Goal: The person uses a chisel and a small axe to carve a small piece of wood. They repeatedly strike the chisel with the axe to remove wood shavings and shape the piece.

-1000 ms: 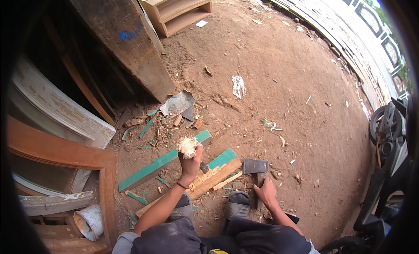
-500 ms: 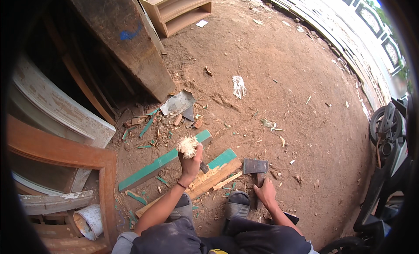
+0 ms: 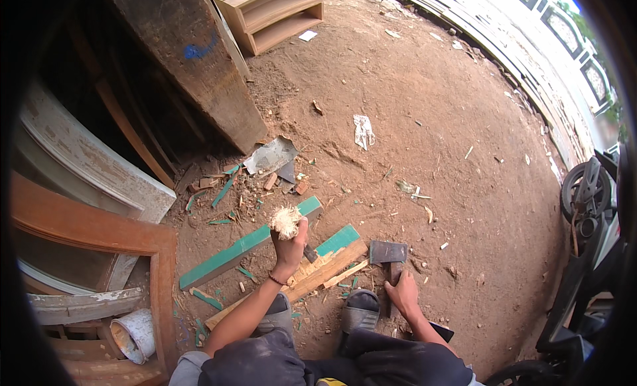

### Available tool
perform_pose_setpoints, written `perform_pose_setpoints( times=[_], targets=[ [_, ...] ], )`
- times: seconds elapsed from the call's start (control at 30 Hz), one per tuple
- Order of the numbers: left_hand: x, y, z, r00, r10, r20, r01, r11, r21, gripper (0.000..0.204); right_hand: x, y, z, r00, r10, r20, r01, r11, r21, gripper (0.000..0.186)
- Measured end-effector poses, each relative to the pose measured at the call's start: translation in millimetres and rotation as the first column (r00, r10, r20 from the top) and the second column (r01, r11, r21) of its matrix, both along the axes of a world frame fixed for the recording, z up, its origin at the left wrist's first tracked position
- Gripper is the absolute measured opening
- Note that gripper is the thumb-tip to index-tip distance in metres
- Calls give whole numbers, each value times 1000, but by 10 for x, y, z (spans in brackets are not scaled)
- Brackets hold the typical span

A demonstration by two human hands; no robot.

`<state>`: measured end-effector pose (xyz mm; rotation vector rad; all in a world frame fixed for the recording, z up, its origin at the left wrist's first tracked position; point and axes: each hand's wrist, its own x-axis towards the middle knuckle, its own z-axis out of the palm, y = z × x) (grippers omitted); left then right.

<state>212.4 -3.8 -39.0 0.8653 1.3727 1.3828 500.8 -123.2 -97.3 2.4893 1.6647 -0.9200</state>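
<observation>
My left hand (image 3: 289, 250) is closed round a chisel (image 3: 286, 223) whose wooden handle ends in a pale, frayed top. Its dark blade (image 3: 310, 254) shows below my fingers, against a partly green timber (image 3: 332, 266) with its paint split away to bare wood. Past that lies a second beam with a green face (image 3: 255, 244). My right hand (image 3: 403, 290) grips the handle of a hatchet (image 3: 388, 252), its head low beside the timber's end. I cannot tell whether the hatchet rests on the ground. Sandalled feet (image 3: 360, 313) stand close to the timber.
Green and bare wood chips litter the dirt (image 3: 458, 187). On the left are wooden frames (image 3: 162, 280), a stained white bucket (image 3: 135, 337) and a large leaning board (image 3: 199, 67). A wooden shelf unit (image 3: 279, 17) stands far off; a motorbike (image 3: 587, 207) is at right.
</observation>
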Motion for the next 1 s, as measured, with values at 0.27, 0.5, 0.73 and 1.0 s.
perform_pose_setpoints(
  times=[0.27,0.5,0.73,1.0],
  targets=[
    [-30,-5,-54,999,1,-46,0,1000,15,19,-41,-15,12,996,-66,-55,67,997,23,50],
    [-24,-5,-6,999,-14,-33,14,1000,-2,22,-18,-4,17,977,-142,-158,165,976,145,35],
    [-6,-5,37,999,-8,33,8,1000,-9,22,-32,-2,-60,954,-70,-290,146,958,247,13],
    [-12,-12,7,1000,0,21,0,1000,-3,21,-75,13,-73,945,-87,-314,168,956,240,14]
  ],
)
